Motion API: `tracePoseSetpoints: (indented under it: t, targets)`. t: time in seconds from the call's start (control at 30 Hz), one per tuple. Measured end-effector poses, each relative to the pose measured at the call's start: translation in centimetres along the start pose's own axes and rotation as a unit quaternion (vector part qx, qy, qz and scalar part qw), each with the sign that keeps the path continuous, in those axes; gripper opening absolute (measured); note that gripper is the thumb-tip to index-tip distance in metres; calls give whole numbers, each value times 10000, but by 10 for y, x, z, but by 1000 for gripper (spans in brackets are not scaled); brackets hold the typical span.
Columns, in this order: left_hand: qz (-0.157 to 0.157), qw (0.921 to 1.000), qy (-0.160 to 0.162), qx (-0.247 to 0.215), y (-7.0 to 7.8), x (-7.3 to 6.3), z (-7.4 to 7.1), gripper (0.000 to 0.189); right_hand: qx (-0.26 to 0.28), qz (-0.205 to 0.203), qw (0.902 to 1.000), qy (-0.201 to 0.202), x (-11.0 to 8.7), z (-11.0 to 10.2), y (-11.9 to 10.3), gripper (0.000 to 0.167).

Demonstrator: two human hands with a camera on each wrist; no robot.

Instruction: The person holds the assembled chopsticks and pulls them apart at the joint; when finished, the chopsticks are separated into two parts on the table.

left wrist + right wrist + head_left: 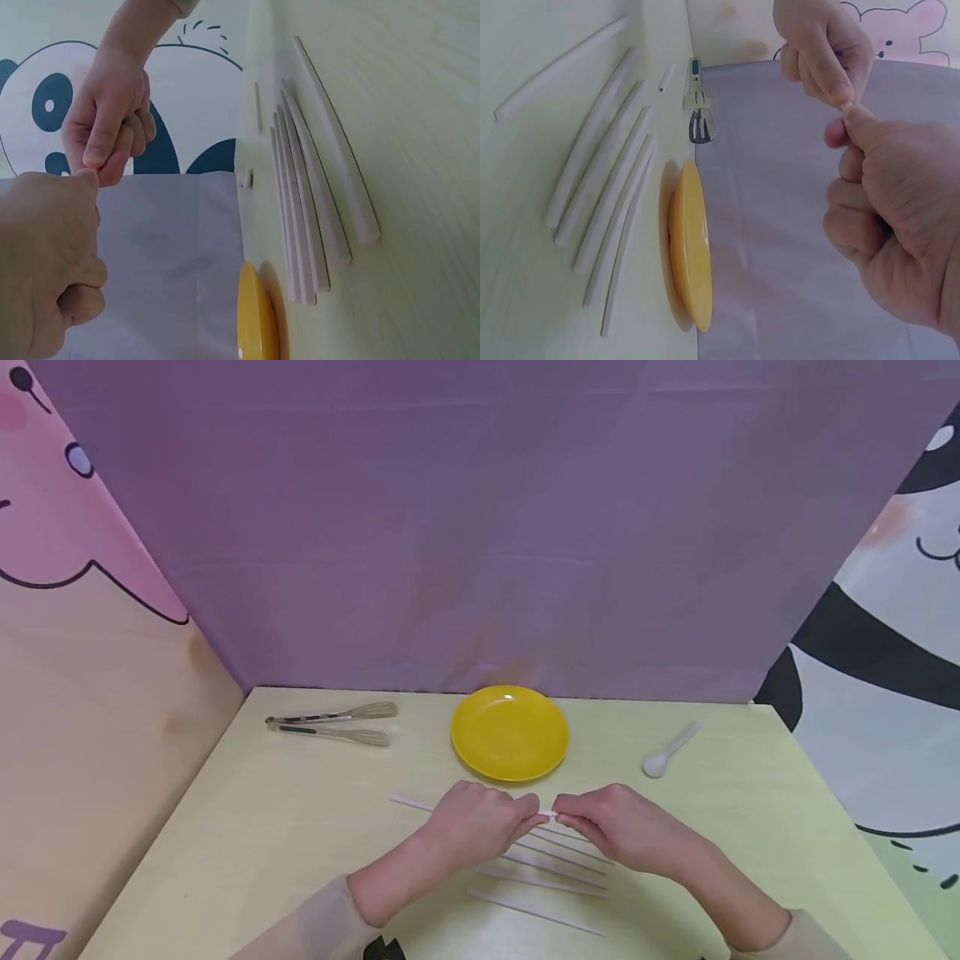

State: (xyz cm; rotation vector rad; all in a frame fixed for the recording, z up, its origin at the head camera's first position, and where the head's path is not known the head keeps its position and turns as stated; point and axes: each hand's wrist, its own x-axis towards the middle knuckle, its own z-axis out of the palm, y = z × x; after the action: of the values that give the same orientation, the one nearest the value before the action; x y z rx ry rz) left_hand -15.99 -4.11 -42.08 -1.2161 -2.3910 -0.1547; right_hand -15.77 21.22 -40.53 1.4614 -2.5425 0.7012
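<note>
Both hands meet over the middle of the table. The left hand (480, 818) pinches a small whitish piece (547, 812) between thumb and fingers. Its other end is pinched by the right hand (621, 825), whose fingertips nearly touch the left ones. Most of this piece hides inside the fingers; it looks like the strips below. Under and in front of the hands, several thin off-white strips (341, 142) lie side by side on the table, some slightly curved. Another strip (408, 802) sticks out to the left, behind the left hand.
Beyond the hands a yellow plate (510, 733) stands near the table's back edge. Metal tongs (330, 724) with slotted ends lie at the back left. A pale spoon (670, 752) lies at the back right. A purple cloth wall (495, 527) rises behind the table (225, 827).
</note>
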Motion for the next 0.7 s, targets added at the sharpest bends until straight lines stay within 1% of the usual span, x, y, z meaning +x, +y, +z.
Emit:
tracePoseSetpoints:
  t: [0.17, 0.23, 0.37, 0.43, 0.6, 0.7]
  targets:
    - [231, 9992, -244, -228, -5, 0, -1, 37, 100, -28, 9996, -246, 2, -2, 0, 31]
    - [258, 9993, -206, -191, -6, 0, -1, 36, 28, -38, 9998, -194, 2, -2, 0, 30]
    - [55, 10000, 2, -82, -7, 2, -1, 37, -166, 3, 9998, 70, 5, -1, 0, 29]
    - [20, 9999, 63, -102, -7, 3, 0, 37, -204, 18, 9997, 131, 5, -2, 0, 30]
    - [311, 9993, -1, -223, -10, 3, 0, 37, -157, -83, 9998, -35, 4, -6, -2, 32]
    - [416, 9989, 12, -211, -13, 3, 1, 36, -233, -94, 9997, -3, 5, -6, -2, 31]
